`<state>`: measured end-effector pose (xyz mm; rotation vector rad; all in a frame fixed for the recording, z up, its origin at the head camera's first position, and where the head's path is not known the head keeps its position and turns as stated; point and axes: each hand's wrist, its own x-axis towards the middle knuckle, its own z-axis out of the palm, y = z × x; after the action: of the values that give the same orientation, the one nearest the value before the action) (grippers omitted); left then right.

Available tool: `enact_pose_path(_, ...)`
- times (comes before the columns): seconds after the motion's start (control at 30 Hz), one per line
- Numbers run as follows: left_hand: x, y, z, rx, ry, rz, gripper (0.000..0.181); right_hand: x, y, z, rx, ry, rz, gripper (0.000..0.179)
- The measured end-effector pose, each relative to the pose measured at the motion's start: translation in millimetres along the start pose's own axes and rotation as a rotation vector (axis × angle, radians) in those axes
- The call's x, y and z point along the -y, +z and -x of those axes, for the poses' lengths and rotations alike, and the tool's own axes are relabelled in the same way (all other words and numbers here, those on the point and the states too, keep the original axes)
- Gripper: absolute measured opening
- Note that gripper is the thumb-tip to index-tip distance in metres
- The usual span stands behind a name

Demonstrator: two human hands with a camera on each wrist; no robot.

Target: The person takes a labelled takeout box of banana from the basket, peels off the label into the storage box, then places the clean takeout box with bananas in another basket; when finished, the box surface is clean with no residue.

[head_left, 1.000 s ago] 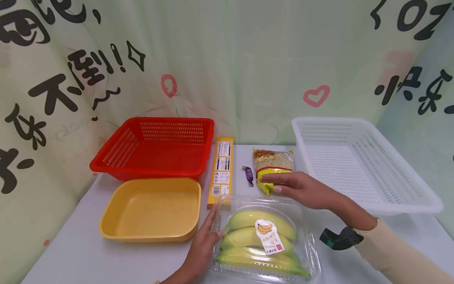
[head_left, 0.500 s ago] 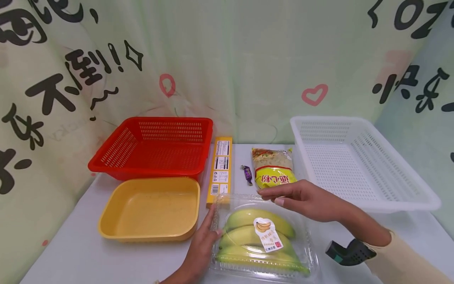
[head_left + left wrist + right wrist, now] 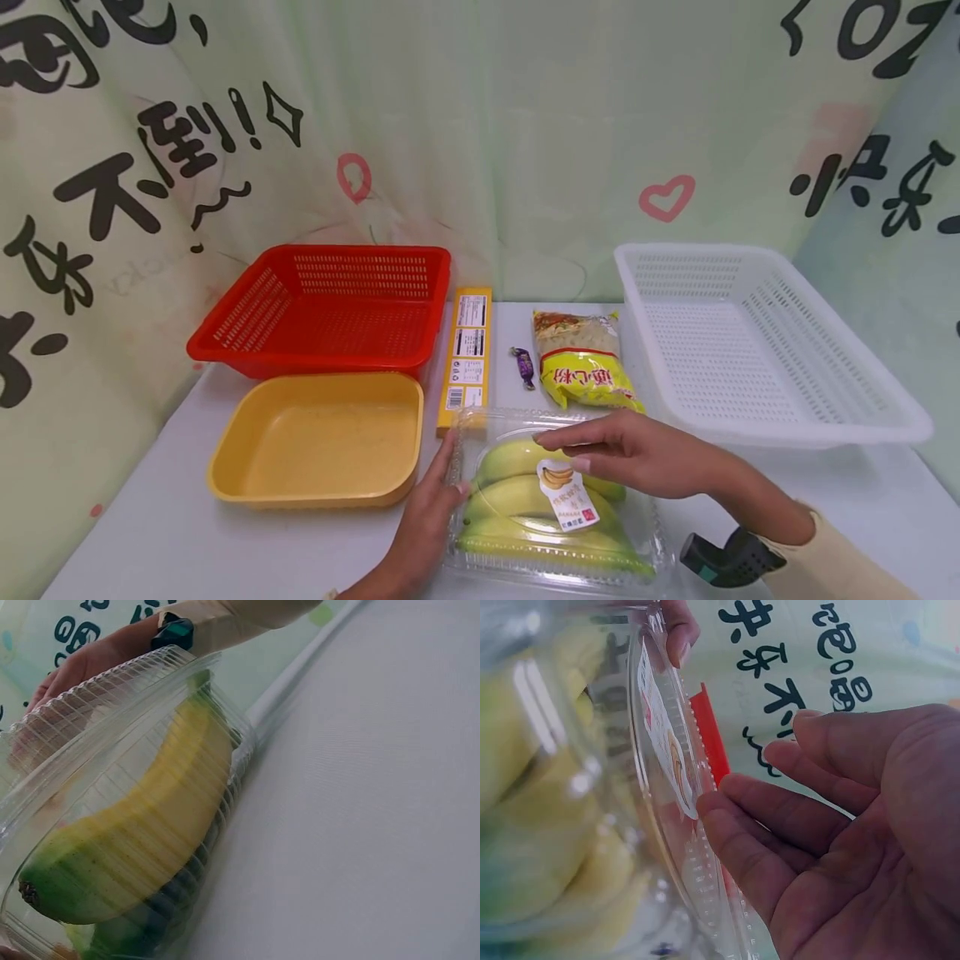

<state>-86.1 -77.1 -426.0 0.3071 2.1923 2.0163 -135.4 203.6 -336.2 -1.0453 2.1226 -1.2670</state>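
Observation:
A clear plastic clamshell box (image 3: 645, 533) of bananas (image 3: 525, 498) lies on the near part of the table, its white label (image 3: 567, 496) on the lid. My left hand (image 3: 426, 518) holds the box's left edge, thumb at the rim and fingers along the side. Over the far part of the lid is my right hand (image 3: 637, 454), its fingers fairly straight and pointing left. In the right wrist view the fingertips (image 3: 714, 806) are at or very near the lid; whether they touch is unclear. The left wrist view shows one banana (image 3: 142, 821) through the ribbed wall.
At the back left stands a red basket (image 3: 322, 367), with a yellow tub (image 3: 315, 500) before it. A white basket (image 3: 780, 433) stands on the right. Between them lie a yellow box (image 3: 468, 346), a purple-wrapped candy (image 3: 523, 368) and a yellow food bag (image 3: 585, 367). A curtain hangs behind.
My right hand has come nearer, from over the yellow food bag to over the banana box's lid, uncovering the bag. The left hand and the box stay in place.

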Motion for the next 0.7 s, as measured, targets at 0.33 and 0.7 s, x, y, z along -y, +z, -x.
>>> enact_pose_path(0.33,0.4,-0.4,-1.1,-0.002,-0.004,0.0,0.063,-1.8,4.1,0.4,-0.02,-0.066,0.01,0.036)
enact_pose_path(0.7,0.5,-0.5,-1.9,0.012,-0.015,0.028,0.064,-0.1,7.5,-7.3,-0.052,-0.066,0.092,0.031)
